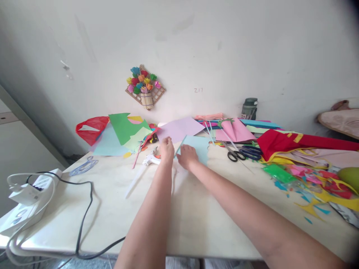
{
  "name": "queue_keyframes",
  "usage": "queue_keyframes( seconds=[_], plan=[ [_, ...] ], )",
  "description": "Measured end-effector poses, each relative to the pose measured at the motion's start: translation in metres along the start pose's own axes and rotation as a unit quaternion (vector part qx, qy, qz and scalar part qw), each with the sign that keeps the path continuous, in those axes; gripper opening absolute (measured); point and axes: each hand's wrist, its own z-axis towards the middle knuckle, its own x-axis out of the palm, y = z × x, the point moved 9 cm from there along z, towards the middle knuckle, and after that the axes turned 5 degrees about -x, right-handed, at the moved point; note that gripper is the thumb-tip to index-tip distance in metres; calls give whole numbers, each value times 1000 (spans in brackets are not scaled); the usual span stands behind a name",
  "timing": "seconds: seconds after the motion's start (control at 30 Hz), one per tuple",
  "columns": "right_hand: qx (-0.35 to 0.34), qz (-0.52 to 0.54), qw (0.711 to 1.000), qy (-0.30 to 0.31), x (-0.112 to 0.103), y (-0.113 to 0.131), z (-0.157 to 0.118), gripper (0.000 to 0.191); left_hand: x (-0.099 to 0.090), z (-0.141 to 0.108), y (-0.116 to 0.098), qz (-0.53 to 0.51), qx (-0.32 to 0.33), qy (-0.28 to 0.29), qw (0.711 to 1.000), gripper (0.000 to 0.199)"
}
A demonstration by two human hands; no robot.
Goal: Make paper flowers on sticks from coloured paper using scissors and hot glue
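Note:
Near the table's middle, my left hand [166,149] has its fingers curled together; whatever they hold is too small or hidden to name. My right hand [187,157] lies low with bent fingers at the left edge of a light blue sheet [200,146]. A thin pale blue strip [181,145] rises between the two hands, its lower end at my right fingertips. Just left of my left hand, a white glue gun [150,160] rests on the table. Behind the hands lies a lilac sheet [181,129].
Black-handled scissors [236,155] lie right of the hands. A power strip [45,181] with a black cable [89,201] occupies the left side. Colored paper scraps [314,198] and red cloth [291,141] cover the right. A dark bottle [249,108] stands by the wall.

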Motion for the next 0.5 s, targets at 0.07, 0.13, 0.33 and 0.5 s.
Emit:
queue_keyframes(
  seconds=[0.07, 0.13, 0.33, 0.5],
  plan=[
    [12, 4, 996, 90, 20, -22, -6, 55, 15, -8, 18, 51, -25, 52, 997, 33],
    [-17, 5, 992, 127, 31, -31, -11, 60, 20, -17, 26, 76, -23, 77, 994, 38],
    [-66, 12, 984, 163, 35, -40, -25, 61, -1, -15, 43, 198, -34, 78, 977, 29],
    [-74, 6, 986, 146, 30, -41, -29, 58, -8, -12, 48, 291, -41, 87, 952, 30]
  ],
)
